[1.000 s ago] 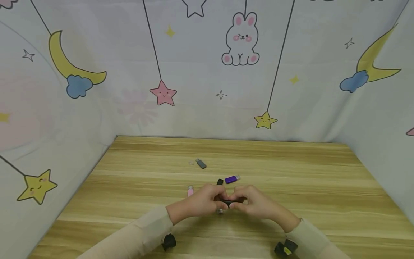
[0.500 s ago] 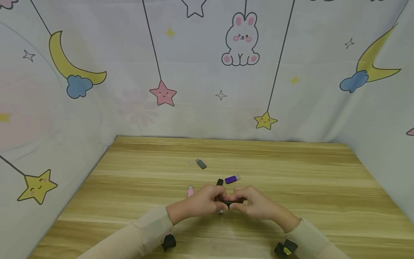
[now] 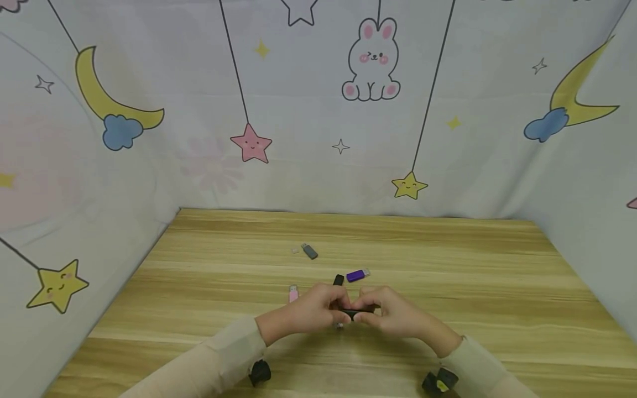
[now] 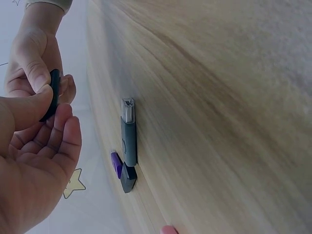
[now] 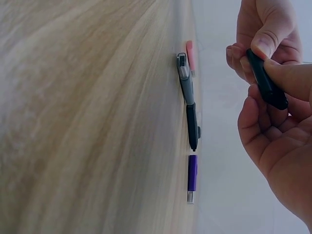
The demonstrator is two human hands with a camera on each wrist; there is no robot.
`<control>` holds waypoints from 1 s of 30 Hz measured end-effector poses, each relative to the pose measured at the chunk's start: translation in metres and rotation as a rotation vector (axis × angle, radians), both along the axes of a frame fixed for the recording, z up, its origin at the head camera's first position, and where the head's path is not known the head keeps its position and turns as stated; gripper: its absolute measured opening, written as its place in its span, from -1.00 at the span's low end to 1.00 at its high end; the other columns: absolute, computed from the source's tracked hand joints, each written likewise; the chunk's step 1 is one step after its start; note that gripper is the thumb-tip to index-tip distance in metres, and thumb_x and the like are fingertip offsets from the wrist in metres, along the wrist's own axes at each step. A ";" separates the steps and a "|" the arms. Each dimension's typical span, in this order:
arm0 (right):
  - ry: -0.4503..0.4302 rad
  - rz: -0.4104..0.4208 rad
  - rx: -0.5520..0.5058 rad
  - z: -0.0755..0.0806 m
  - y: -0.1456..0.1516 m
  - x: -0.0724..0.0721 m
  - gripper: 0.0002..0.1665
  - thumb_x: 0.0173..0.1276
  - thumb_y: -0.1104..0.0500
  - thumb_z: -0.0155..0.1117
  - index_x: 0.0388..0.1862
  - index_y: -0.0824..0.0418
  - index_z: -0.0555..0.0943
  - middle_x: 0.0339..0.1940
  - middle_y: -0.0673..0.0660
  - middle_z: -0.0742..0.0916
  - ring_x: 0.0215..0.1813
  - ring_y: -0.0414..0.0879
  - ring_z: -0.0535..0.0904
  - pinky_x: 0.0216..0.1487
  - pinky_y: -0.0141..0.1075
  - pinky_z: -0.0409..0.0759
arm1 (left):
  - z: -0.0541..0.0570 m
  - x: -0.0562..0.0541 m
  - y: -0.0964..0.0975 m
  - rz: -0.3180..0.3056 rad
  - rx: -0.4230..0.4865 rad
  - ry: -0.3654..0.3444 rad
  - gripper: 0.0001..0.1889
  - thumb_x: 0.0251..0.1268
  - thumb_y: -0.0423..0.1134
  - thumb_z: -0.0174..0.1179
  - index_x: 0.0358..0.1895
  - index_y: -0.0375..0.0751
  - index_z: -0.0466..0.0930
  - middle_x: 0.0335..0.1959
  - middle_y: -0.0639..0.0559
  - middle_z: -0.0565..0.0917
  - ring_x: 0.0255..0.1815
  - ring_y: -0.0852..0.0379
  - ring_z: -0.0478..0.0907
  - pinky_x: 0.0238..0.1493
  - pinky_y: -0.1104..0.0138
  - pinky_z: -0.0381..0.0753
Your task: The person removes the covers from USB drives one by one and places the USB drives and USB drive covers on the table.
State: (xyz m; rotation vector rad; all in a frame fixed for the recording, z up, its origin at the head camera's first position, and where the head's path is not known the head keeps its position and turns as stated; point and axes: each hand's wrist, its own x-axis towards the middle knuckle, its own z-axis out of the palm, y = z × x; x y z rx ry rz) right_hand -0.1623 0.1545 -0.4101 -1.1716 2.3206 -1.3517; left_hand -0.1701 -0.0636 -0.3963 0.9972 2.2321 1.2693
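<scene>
Dark piece (image 3: 354,314), head view: was pinched by left hand (image 3: 313,308) and right hand (image 3: 398,318), on the near side of the purple stick (image 3: 355,276).
Grey stick (image 4: 129,144), left wrist view: lay near the purple stick.
Black stick (image 5: 191,124), right wrist view: lay just beside the purple stick.

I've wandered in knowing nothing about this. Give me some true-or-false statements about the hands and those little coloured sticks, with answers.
1. The left hand and right hand hold the same dark stick. True.
2. The right hand holds nothing. False: it pinches the dark stick.
3. In the head view, a grey stick lies farther back than the purple stick. True.
4. There, the pink stick lies right of the purple stick. False: the pink stick lies left of it.
</scene>
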 end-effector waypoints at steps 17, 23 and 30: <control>0.001 0.015 -0.008 0.003 -0.002 0.002 -0.80 0.36 0.27 0.24 -0.13 0.34 0.71 -0.45 0.01 0.56 -0.37 -0.35 0.34 -0.27 -0.42 0.48 | -0.002 -0.001 0.000 0.002 -0.004 -0.001 -0.93 0.20 -0.46 0.28 -0.35 -0.30 0.57 -0.46 0.00 0.66 -0.55 0.38 0.39 -0.51 0.52 0.38; 0.074 0.028 -0.007 0.004 -0.001 0.002 -0.77 0.35 0.30 0.24 -0.08 0.39 0.69 -0.45 0.03 0.59 -0.37 -0.35 0.35 -0.35 -0.43 0.45 | -0.002 -0.002 -0.002 -0.020 -0.001 0.012 -0.95 0.21 -0.45 0.27 -0.32 -0.33 0.58 -0.45 0.00 0.65 -0.53 0.38 0.39 -0.48 0.51 0.41; 0.071 0.001 0.023 0.003 0.000 0.002 -0.74 0.36 0.26 0.24 -0.05 0.38 0.68 -0.44 -0.01 0.60 -0.36 -0.36 0.36 -0.34 -0.42 0.46 | -0.002 -0.002 -0.003 -0.010 -0.005 0.017 -0.94 0.21 -0.43 0.28 -0.32 -0.33 0.59 -0.44 0.00 0.65 -0.51 0.37 0.42 -0.47 0.50 0.43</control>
